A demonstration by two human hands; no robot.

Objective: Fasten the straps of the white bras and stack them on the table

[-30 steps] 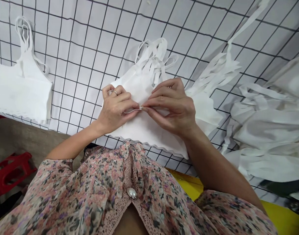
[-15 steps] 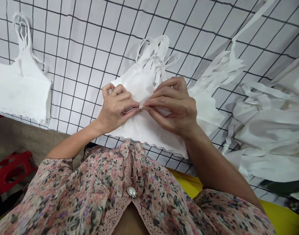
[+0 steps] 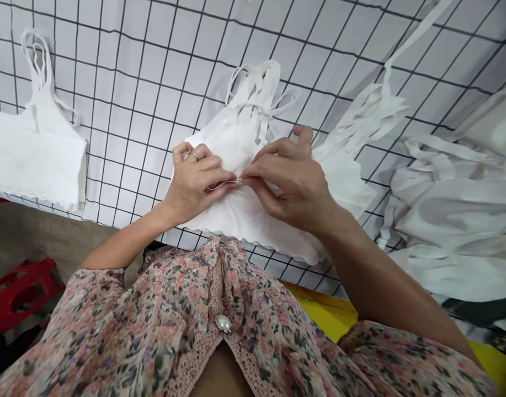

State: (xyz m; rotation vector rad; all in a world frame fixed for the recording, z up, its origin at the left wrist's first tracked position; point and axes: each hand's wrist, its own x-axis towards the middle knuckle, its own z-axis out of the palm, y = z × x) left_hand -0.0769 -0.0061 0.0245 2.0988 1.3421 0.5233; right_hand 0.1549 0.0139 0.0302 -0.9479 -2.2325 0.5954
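Observation:
A white strappy crop top [image 3: 236, 212] lies flat on the checked white cloth [image 3: 153, 82] in front of me, its tangled straps [image 3: 259, 91] pointing away. My left hand [image 3: 192, 184], a ring on one finger, pinches a thin metal pin or wire [image 3: 225, 183] against the top's middle. My right hand [image 3: 292, 179] meets it there, thumb and forefinger pinched on the pin's right end and the fabric. Both hands rest on the garment, fingertips touching.
Another white crop top [image 3: 33, 157] lies at the left. A heap of white garments and straps [image 3: 451, 220] fills the right. A red plastic stool [image 3: 21, 289] stands low at the left, and a yellow edge [image 3: 327, 311] shows under the cloth.
My right hand has shifted slightly and its wrist dropped lower to the right; the pinch at the pin stays in place. The left hand has barely moved.

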